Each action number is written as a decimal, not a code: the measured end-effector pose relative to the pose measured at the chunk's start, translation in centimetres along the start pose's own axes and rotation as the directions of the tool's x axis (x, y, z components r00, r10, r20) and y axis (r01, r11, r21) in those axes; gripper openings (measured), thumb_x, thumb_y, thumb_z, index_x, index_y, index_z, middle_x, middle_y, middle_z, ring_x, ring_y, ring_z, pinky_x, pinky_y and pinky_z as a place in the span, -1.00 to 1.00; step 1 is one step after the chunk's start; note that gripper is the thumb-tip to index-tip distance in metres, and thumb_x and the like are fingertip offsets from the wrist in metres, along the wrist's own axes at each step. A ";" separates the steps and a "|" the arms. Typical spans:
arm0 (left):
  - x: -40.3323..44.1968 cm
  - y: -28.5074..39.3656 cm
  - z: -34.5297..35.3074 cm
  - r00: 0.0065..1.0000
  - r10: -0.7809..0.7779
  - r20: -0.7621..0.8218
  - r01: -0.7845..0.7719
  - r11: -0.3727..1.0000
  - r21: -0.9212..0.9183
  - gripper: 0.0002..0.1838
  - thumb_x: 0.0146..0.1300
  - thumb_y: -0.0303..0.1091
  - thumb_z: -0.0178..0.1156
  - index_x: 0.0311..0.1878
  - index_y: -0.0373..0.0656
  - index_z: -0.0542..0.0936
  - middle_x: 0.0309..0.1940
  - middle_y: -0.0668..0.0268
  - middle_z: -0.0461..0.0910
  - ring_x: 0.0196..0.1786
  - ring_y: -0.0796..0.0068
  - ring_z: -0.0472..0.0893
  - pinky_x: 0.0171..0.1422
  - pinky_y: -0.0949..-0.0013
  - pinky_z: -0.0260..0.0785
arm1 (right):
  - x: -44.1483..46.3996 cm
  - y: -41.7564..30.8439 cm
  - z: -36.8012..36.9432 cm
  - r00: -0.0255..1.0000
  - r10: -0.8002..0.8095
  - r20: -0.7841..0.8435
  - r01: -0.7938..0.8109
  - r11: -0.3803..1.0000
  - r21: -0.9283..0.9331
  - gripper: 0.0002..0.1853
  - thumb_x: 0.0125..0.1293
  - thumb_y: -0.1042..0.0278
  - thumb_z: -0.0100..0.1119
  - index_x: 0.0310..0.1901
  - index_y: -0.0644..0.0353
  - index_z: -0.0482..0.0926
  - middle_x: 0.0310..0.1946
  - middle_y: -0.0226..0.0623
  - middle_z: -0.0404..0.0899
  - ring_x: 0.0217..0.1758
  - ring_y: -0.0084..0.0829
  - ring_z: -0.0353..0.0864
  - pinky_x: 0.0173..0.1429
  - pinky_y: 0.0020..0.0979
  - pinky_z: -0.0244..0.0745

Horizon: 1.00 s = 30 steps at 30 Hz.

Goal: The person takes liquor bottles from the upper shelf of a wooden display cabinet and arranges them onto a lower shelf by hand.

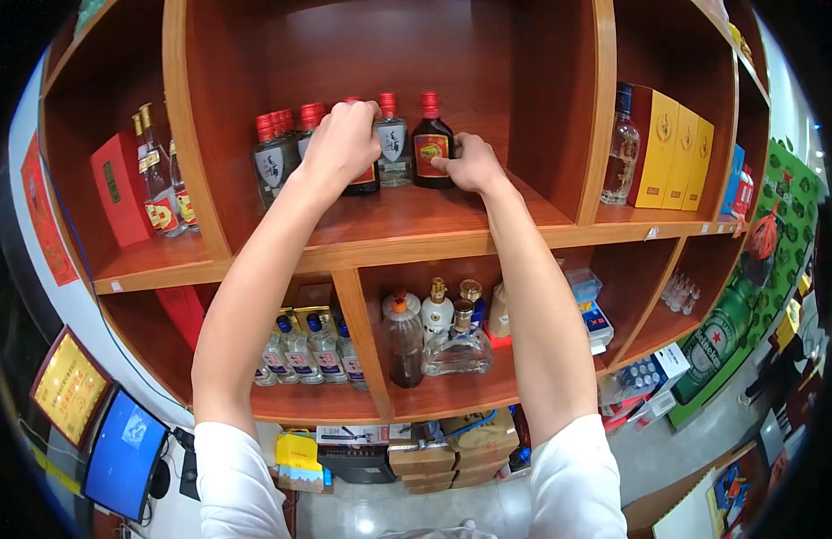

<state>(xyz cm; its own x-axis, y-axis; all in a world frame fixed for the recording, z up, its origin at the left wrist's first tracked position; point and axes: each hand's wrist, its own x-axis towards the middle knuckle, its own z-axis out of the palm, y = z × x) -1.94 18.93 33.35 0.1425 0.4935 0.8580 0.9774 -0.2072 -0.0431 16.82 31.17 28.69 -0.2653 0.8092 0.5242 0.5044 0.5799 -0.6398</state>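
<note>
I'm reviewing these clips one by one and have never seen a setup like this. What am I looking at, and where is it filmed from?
There is no machine here: these are a person's bare hands, with white sleeves at the bottom. The single picture comes from a camera worn on the head, looking forward and down; its lens bends the wooden shelves.

On the upper shelf, the right hand holds a dark bottle with a red cap, thumb on its label. The left hand is curled over another dark bottle; its fingertips are hidden, so its grip is unclear. A clear bottle stands between the two, and more red-capped clear bottles stand left of the left hand.
</note>
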 end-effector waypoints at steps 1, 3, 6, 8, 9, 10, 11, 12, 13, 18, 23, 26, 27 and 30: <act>0.3 0.0 0.3 0.997 -0.053 0.051 0.052 0.998 0.029 -0.72 0.23 -0.50 0.20 -0.01 -0.37 0.67 -0.13 -0.16 0.70 0.01 -0.02 0.71 0.15 0.07 0.53 | 0.0 0.1 0.0 1.000 0.005 0.004 -0.005 1.000 0.006 -0.45 0.22 0.18 0.48 0.15 0.33 0.58 0.13 0.08 0.65 0.26 -0.03 0.61 0.34 -0.16 0.49; 1.0 0.1 0.5 0.976 -0.162 0.144 0.148 0.984 0.097 -0.72 0.23 -0.47 0.21 -0.02 -0.36 0.68 -0.14 -0.14 0.70 0.00 -0.04 0.71 0.14 0.05 0.54 | 0.2 0.2 0.0 1.000 0.010 0.012 -0.011 1.000 0.017 -0.45 0.22 0.18 0.48 0.15 0.34 0.59 0.12 0.09 0.65 0.26 -0.02 0.61 0.34 -0.16 0.49; 0.9 -1.2 0.7 0.982 -0.184 0.034 0.178 0.975 0.134 -0.71 0.25 -0.28 0.26 -0.05 -0.24 0.67 -0.25 -0.08 0.72 -0.07 -0.12 0.71 0.05 -0.05 0.56 | 0.1 0.1 0.0 0.999 0.038 0.016 -0.038 0.999 0.012 -0.45 0.23 0.19 0.45 0.16 0.35 0.56 0.15 0.11 0.62 0.30 -0.01 0.58 0.36 -0.17 0.47; 0.6 -1.6 0.7 0.972 -0.235 0.000 0.234 0.966 0.108 -0.68 0.27 -0.22 0.27 -0.03 -0.24 0.63 -0.26 -0.12 0.70 -0.06 -0.17 0.70 0.03 -0.08 0.56 | 0.3 0.3 0.3 0.999 0.031 0.028 -0.032 0.999 0.030 -0.44 0.23 0.20 0.44 0.18 0.36 0.54 0.17 0.12 0.61 0.31 -0.01 0.57 0.37 -0.17 0.46; 0.5 -1.8 0.7 0.961 -0.276 -0.010 0.276 0.957 0.088 -0.64 0.29 -0.18 0.28 0.00 -0.24 0.61 -0.25 -0.12 0.70 -0.05 -0.17 0.70 0.03 -0.09 0.56 | 0.9 0.8 0.6 0.999 0.016 0.038 -0.018 0.999 0.050 -0.42 0.23 0.19 0.43 0.19 0.36 0.52 0.17 0.14 0.60 0.31 0.00 0.56 0.37 -0.18 0.45; 0.4 -2.0 0.7 0.949 -0.315 -0.019 0.316 0.946 0.068 -0.61 0.30 -0.13 0.29 0.03 -0.25 0.60 -0.23 -0.13 0.70 -0.05 -0.17 0.70 0.04 -0.09 0.56 | 1.5 1.3 0.9 0.999 0.001 0.046 -0.004 0.997 0.071 -0.41 0.23 0.19 0.41 0.20 0.37 0.50 0.18 0.15 0.60 0.32 0.00 0.56 0.38 -0.18 0.44; 0.4 -2.3 0.7 0.951 -0.304 -0.062 0.308 0.949 0.064 -0.58 0.31 -0.11 0.29 0.05 -0.25 0.58 -0.22 -0.13 0.70 -0.04 -0.17 0.70 0.04 -0.09 0.56 | 2.1 1.7 1.2 0.999 -0.031 0.040 0.028 0.997 0.073 -0.39 0.23 0.18 0.41 0.21 0.38 0.48 0.18 0.16 0.59 0.32 0.00 0.56 0.38 -0.18 0.44; 0.5 -2.7 1.0 0.951 -0.293 -0.098 0.299 0.952 0.060 -0.55 0.31 -0.08 0.29 0.07 -0.25 0.57 -0.22 -0.13 0.70 -0.03 -0.17 0.70 0.05 -0.09 0.56 | 2.6 2.2 1.5 0.998 -0.057 0.036 0.054 0.996 0.076 -0.38 0.23 0.17 0.40 0.22 0.38 0.47 0.18 0.17 0.59 0.32 0.01 0.56 0.39 -0.18 0.43; 0.5 -3.0 1.3 0.951 -0.281 -0.129 0.289 0.956 0.054 -0.53 0.32 -0.06 0.29 0.09 -0.26 0.56 -0.21 -0.13 0.70 -0.03 -0.18 0.70 0.05 -0.09 0.56 | 2.8 2.5 1.7 0.996 -0.078 0.032 0.075 0.994 0.078 -0.36 0.23 0.16 0.40 0.23 0.39 0.46 0.18 0.18 0.58 0.32 0.01 0.56 0.39 -0.18 0.43; 1.3 -6.0 3.2 0.960 -0.277 -0.038 0.279 0.940 0.196 -0.36 0.29 0.22 0.27 -0.38 -0.34 0.67 -0.35 -0.16 0.68 -0.10 -0.11 0.72 -0.02 -0.06 0.54 | 4.2 2.3 2.8 0.993 -0.058 0.099 0.050 0.995 0.084 -0.49 0.19 0.08 0.38 0.08 0.27 0.64 0.05 0.01 0.70 0.15 -0.15 0.70 0.16 -0.20 0.60; 3.7 -16.0 7.6 0.989 -0.138 -0.058 0.145 0.981 0.127 -0.24 0.31 0.35 0.16 -0.14 -0.38 0.68 -0.25 -0.14 0.67 -0.09 0.00 0.69 0.01 0.05 0.45 | 0.3 0.2 1.4 0.993 0.114 -0.015 -0.114 0.993 0.014 -0.08 0.13 0.21 0.35 0.47 0.40 0.15 0.25 0.17 0.52 0.32 -0.04 0.57 0.33 -0.16 0.53; 5.7 -22.9 10.1 0.986 -0.143 -0.088 0.160 0.960 0.231 -0.22 0.35 0.35 0.09 0.05 -0.35 0.65 -0.14 -0.07 0.71 0.02 0.01 0.68 0.16 0.12 0.44 | -0.3 -0.1 0.9 0.985 0.168 0.030 -0.169 0.985 0.034 0.19 0.09 0.27 0.39 0.58 0.35 -0.27 0.41 0.23 0.32 0.52 0.16 0.27 0.58 -0.02 0.19; 5.7 -22.6 10.1 0.985 -0.166 -0.049 0.173 0.964 0.202 -0.23 0.36 0.35 0.09 0.03 -0.35 0.65 -0.16 -0.05 0.70 0.01 0.03 0.68 0.15 0.12 0.44 | 0.0 -0.2 1.2 0.985 0.170 0.026 -0.170 0.985 0.025 0.21 0.06 0.28 0.42 0.59 0.32 -0.27 0.41 0.21 0.33 0.52 0.18 0.26 0.59 0.02 0.14; 5.0 -21.4 9.1 0.979 -0.205 0.019 0.201 0.972 0.124 -0.25 0.37 0.34 0.09 -0.02 -0.33 0.65 -0.20 0.00 0.70 -0.04 0.09 0.68 0.12 0.15 0.44 | 0.6 -0.4 1.8 0.968 0.248 -0.038 -0.247 0.968 0.037 0.25 -0.01 0.30 0.49 0.60 0.24 -0.22 0.39 0.16 0.36 0.53 0.15 0.22 0.58 0.02 0.11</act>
<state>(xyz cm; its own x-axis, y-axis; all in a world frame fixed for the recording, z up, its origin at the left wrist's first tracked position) -20.68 33.55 33.87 -0.0580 0.5414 0.8387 0.9977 0.0028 0.0672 15.04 31.59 28.24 -0.1003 0.9235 0.3703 0.5237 0.3655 -0.7695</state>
